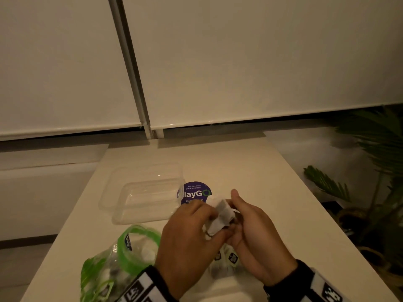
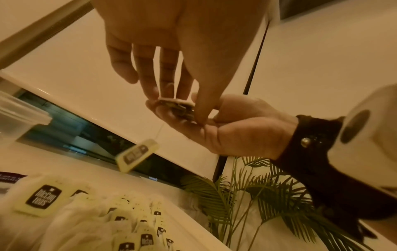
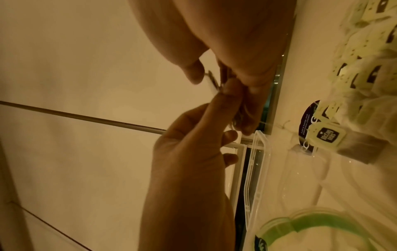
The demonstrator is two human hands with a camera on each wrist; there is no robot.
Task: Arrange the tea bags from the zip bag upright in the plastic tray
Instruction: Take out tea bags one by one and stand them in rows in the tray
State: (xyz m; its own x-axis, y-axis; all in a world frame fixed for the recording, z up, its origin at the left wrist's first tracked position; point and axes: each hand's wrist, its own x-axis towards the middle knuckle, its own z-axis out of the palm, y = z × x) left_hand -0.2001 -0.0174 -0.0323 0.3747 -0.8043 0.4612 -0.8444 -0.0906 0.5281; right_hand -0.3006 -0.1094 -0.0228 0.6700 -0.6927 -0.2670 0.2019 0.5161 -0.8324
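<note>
head view: we have both hands at lower centre, left hand [image 1: 187, 234] and right hand [image 1: 255, 234] pinching a few tea bags [image 1: 220, 216]. plastic tray [image 1: 113, 205] sits empty mid-left, zip bag [image 1: 113, 267] lower left. let's square the stack, keep tags up, then seat it against a tray wall.

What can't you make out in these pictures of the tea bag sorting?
- Count of held tea bags: head view, both hands' fingers cover them.
- Zip bag contents: head view, cut by the bottom edge, crumpled plastic.
- Dangling tag print: left wrist view, blurred.
- Plastic tray inside: head view, dim, glare.
</note>
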